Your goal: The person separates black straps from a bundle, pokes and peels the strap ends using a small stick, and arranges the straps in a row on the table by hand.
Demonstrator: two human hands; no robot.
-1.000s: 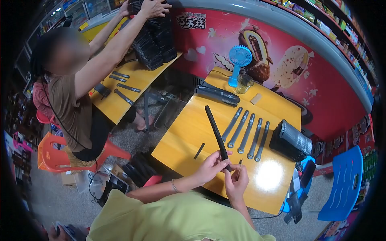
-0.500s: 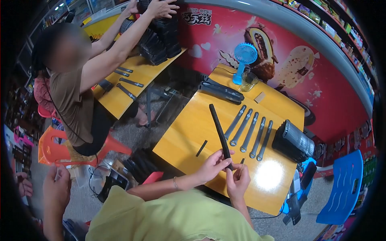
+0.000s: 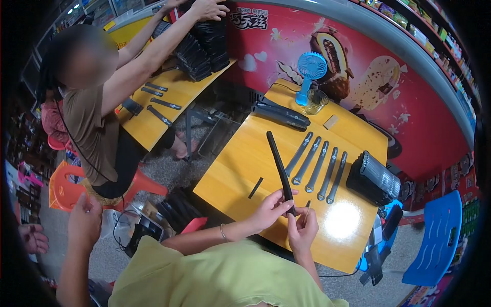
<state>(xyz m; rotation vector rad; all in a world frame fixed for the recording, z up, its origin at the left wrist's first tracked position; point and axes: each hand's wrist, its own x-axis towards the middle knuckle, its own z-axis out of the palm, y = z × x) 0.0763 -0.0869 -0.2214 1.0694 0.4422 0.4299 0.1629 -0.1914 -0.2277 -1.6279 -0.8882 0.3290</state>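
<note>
My left hand (image 3: 275, 211) is closed around the lower part of a long, narrow black strip (image 3: 279, 166), which slants up over the yellow table. At the strip's lower end, my right hand (image 3: 303, 226) has its thumb and fingers pinched together. A small dark pointed piece (image 3: 308, 203) sticks up from between the right fingers; its kind is unclear. Beyond my hands lies a row of several flat dark-grey strips (image 3: 310, 165) with pale markings. A short black strip (image 3: 255, 188) rests left of my left hand.
A bundle of dark strips in clear plastic (image 3: 373, 179) is at the table's right, black packs (image 3: 280, 116) at its back. A blue fan (image 3: 311, 69), a glass jar (image 3: 316, 102) and a blue chair (image 3: 433, 238) are nearby. A co-worker (image 3: 92, 123) handles black stacks; another person's hand (image 3: 86, 222) is at left.
My hands and the black strip stay almost in place. At the left, another person's raised hand and a second hand below have shifted slightly. The co-worker's arms moved a little at the stacks.
</note>
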